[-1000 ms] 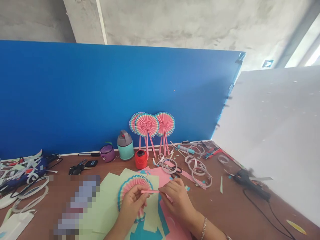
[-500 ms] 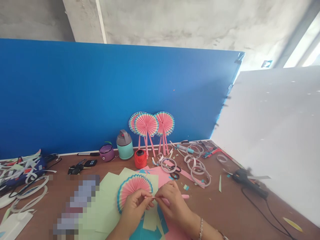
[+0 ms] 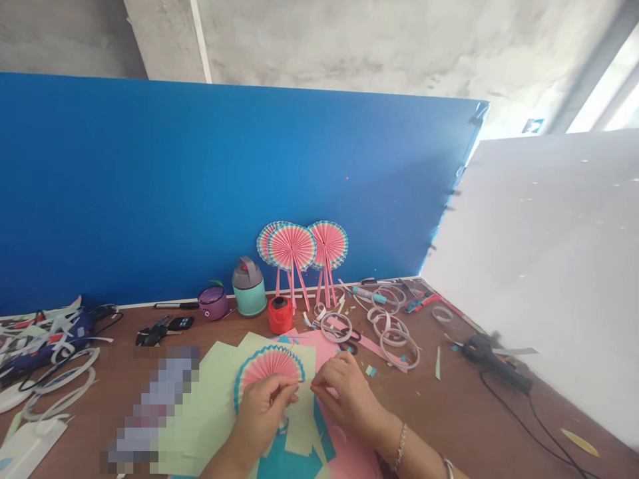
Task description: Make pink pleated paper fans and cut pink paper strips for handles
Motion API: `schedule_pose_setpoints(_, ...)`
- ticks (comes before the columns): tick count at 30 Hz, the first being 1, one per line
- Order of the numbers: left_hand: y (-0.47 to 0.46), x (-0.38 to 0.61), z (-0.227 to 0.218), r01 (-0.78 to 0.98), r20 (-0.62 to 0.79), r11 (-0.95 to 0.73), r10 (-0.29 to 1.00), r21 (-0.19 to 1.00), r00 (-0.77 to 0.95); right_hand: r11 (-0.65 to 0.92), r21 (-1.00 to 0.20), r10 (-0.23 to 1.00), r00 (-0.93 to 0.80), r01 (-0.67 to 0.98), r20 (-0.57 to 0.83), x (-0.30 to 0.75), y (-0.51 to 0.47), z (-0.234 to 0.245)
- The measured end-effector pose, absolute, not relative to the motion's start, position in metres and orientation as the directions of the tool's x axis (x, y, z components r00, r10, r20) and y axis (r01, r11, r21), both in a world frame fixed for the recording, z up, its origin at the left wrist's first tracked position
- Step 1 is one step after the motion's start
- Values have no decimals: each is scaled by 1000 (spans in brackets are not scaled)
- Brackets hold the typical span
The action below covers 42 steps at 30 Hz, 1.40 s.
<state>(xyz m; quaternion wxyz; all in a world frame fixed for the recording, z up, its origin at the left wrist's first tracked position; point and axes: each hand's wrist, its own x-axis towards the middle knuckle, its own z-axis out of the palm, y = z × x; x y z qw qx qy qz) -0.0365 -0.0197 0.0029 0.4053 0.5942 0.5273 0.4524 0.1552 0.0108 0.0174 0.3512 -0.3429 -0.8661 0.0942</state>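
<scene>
A pleated pink paper fan (image 3: 269, 364) with a teal edge lies on pale green sheets (image 3: 210, 406) in front of me. My left hand (image 3: 264, 407) covers the fan's lower part, fingers pinched. My right hand (image 3: 344, 394) meets it fingertip to fingertip at the fan's right edge, also pinched. Both hold a thin pink paper strip, which the fingers now almost hide. A bracelet (image 3: 400, 447) is on my right wrist.
Three finished fans (image 3: 299, 247) on sticks lean on the blue board (image 3: 150, 193). Nearby are a red spool (image 3: 280, 315), teal bottle (image 3: 249, 287), purple pot (image 3: 213, 303), tape rings (image 3: 397, 342), scissors (image 3: 349, 342), and a glue gun (image 3: 492, 362) with cord. Paper scraps pile (image 3: 44, 339) at left.
My hands have drawn together over the fan's right edge. The pink strip, stretched between them a second ago and sticking out right half a second ago, is now tucked under the fingers.
</scene>
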Motion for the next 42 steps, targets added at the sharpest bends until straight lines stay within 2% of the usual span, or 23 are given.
schedule_pose_setpoints(6, -11, -48, 5, 236, 145, -136, 989, 962, -25, 701, -417, 711, -517, 578, 477, 173, 26, 14)
schedule_pose_setpoints(12, -10, -49, 6, 173, 133, -121, 990, 977, -57, 687, -485, 726, -501, 541, 471, 175, 26, 13)
schedule_pose_setpoints(17, -16, -40, 19, -73, 23, -30, 995, 997, -97, 709, -465, 698, -428, 531, 575, 170, 23, 11)
schedule_pose_setpoints(19, -20, -32, 22, -148, -31, 21, 998, 989, -62, 726, -440, 672, -410, 528, 617, 165, 19, 10)
schedule_pose_setpoints(22, -23, -21, 20, -91, -153, 155, 988, 984, 31, 766, -382, 620, -436, 518, 653, 157, 13, 11)
schedule_pose_setpoints(25, -25, -16, 16, -57, -189, 191, 981, 980, 43, 794, -329, 583, -490, 511, 648, 152, 8, 14)
schedule_pose_setpoints(27, -24, -15, 15, -82, -178, 179, 984, 980, 18, 799, -343, 584, -501, 494, 638, 151, 7, 15)
schedule_pose_setpoints(33, -21, -20, 10, -99, -189, 190, 982, 977, 15, 753, -513, 657, -490, 412, 572, 156, 7, 17)
schedule_pose_setpoints(39, -19, -21, 6, -117, -232, 233, 972, 965, 22, 807, -381, 588, -547, 451, 596, 156, 9, 18)
schedule_pose_setpoints(42, -21, -22, 8, -140, -222, 226, 974, 964, 46, 782, -400, 620, -529, 478, 580, 154, 8, 15)
